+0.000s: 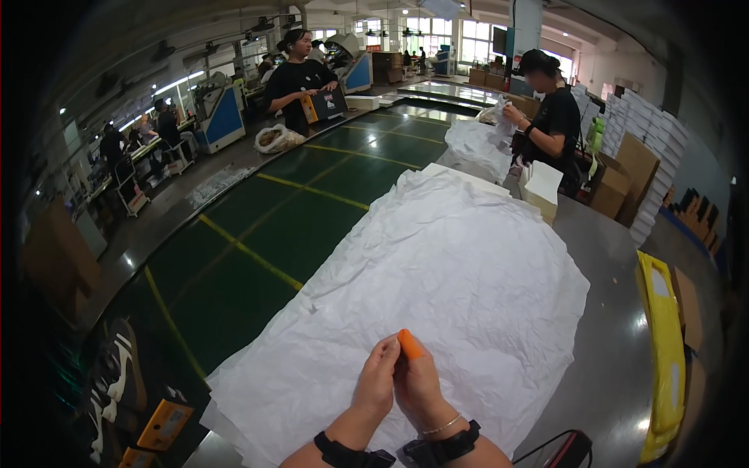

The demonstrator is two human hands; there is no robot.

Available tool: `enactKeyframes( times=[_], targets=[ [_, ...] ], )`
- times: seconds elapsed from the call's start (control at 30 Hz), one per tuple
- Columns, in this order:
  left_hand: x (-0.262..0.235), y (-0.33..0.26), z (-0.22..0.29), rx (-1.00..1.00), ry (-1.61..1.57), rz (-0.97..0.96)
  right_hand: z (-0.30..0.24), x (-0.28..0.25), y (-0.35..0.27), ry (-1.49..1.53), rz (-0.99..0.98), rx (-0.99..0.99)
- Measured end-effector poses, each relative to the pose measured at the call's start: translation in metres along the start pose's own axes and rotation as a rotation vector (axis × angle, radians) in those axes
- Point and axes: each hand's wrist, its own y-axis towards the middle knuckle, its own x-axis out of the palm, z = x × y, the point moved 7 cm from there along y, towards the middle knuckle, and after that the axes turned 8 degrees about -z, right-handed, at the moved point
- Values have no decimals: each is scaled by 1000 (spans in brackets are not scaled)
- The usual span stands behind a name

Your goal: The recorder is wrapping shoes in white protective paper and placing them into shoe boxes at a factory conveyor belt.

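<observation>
From my remote seat, I have the left hand (378,380) and right hand (422,382) meeting palm-inward over the near half of the crumpled white paper (460,273); both look partly curled, an orange finger cover (411,345) on one digit of the right, left fingertips just beside it; I can't tell how tightly either closes, or whether anything sits between the palms; the paper spreads wide under them, its ragged left edge along the green belt (265,214), its right edge on the grey tabletop (612,312); I see a strip of side room there, out to the yellow package (663,351); far end, a cream stack (540,189) crowds the paper's corner
</observation>
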Motion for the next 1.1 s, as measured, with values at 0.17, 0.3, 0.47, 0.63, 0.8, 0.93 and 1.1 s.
enactKeyframes(
  times=[0.17,0.3,0.47,0.63,0.8,0.93,1.1],
  targets=[
    [-1,-1,0,8,-32,13,1,3,-1,-17,-28,15],
    [1,-2,1,6,-46,13,1,0,-1,-10,-7,-16],
    [1,2,3,-7,-27,9,-1,3,1,-4,-3,6],
    [-2,1,0,33,-33,-6,4,-1,0,-28,-35,5],
    [-2,1,5,12,-22,10,5,-1,3,19,-20,7],
    [-1,-1,1,15,-42,33,6,-3,0,-14,-32,36],
    [-1,6,-10,31,-76,-11,-1,-4,-1,-20,-8,-3]
  ],
)
